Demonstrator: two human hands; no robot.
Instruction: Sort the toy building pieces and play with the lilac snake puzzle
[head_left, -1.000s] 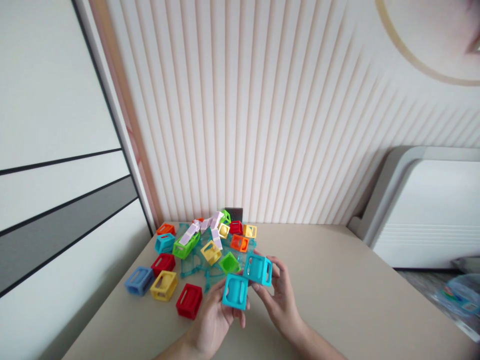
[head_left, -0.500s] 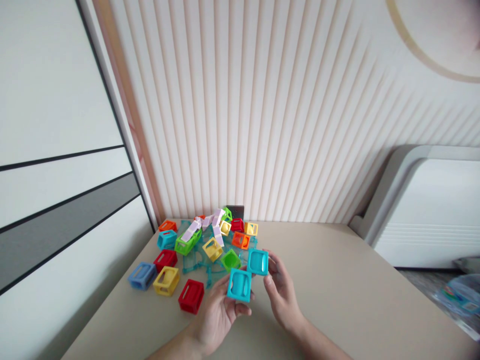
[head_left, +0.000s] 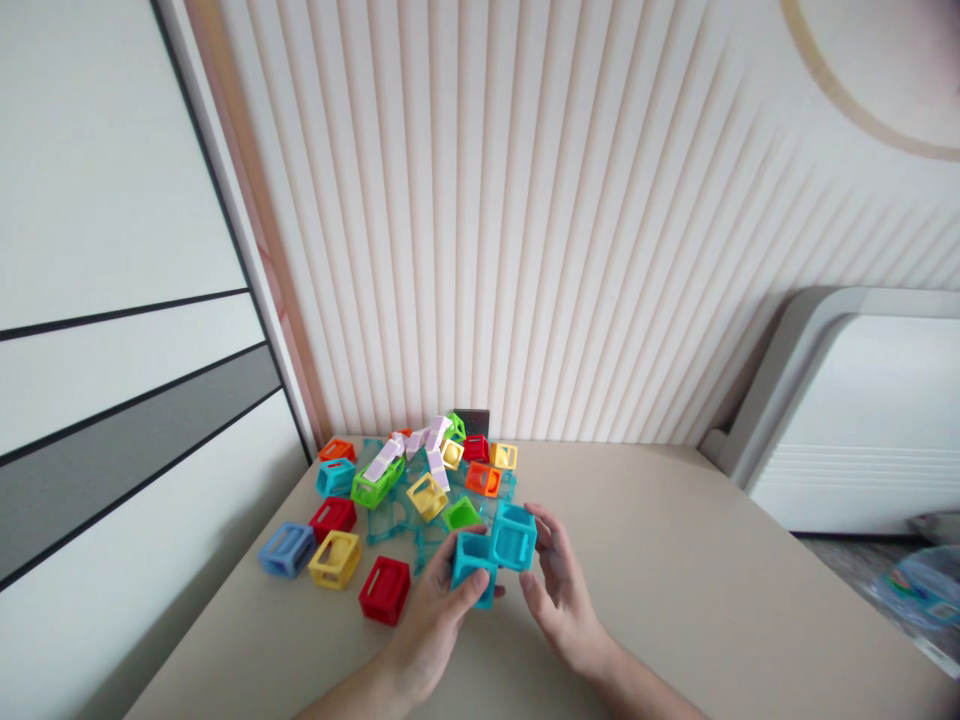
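Two hollow turquoise plastic cube frames (head_left: 495, 550), judged light, rigid and best gripped by their edges, pressed together by half-closed left hand (head_left: 435, 622) and right hand (head_left: 561, 590) above the beige counter (head_left: 675, 600)

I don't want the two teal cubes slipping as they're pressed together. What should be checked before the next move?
1. Left hand grips the lower teal cube: ok.
2. Right hand holds the upper teal cube: ok.
3. The two cubes touch edge to edge: ok.
4. Faces squarely aligned: cannot tell; they sit stepped.
5. Red cube and green cube lie apart from the hands: ok.
6. Bare table under the hands: ok.
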